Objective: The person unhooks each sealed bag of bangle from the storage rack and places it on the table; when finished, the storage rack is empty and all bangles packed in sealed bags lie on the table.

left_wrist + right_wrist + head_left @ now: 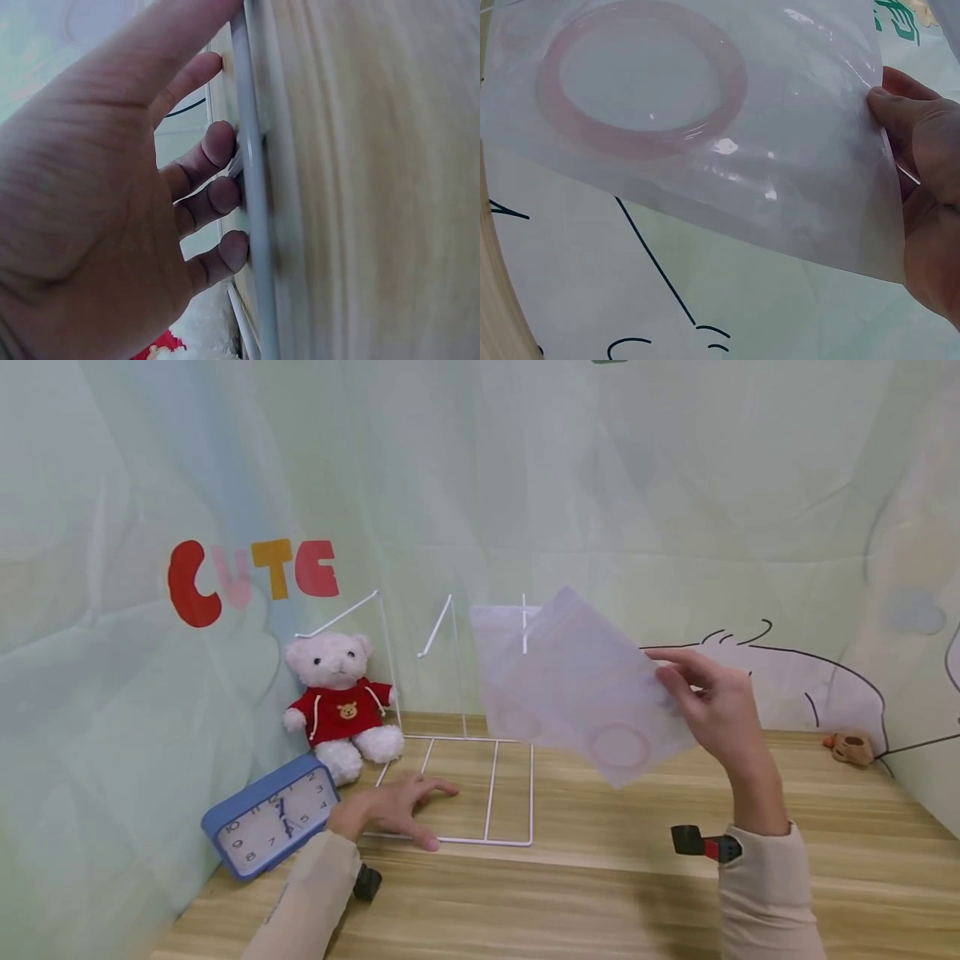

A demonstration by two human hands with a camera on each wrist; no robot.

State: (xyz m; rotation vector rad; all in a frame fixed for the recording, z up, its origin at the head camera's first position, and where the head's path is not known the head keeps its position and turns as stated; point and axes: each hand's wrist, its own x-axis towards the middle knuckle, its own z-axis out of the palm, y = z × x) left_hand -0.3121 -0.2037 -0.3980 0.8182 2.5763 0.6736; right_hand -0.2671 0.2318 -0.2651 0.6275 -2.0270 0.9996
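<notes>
In the head view my right hand (712, 710) pinches the edge of a translucent plastic folder (585, 685) between thumb and fingers. The folder tilts in the air and bears a pale pink ring, seen closer on the folder (802, 150) in the right wrist view. Behind it, a second similar folder (491, 660) stands upright, partly covered, at the right part of a white wire rack (531, 793). My left hand (390, 806) is low over the rack's base with fingers spread. In the left wrist view, the left fingertips (225, 193) are close beside a white wire; contact is unclear.
A white teddy bear (345, 714) in a red hoodie sits behind the rack's left side. In front of it leans a blue clock (277, 818). A small brown toy (852, 747) lies at the far right of the wooden table (600, 877). Printed cloth walls surround the table.
</notes>
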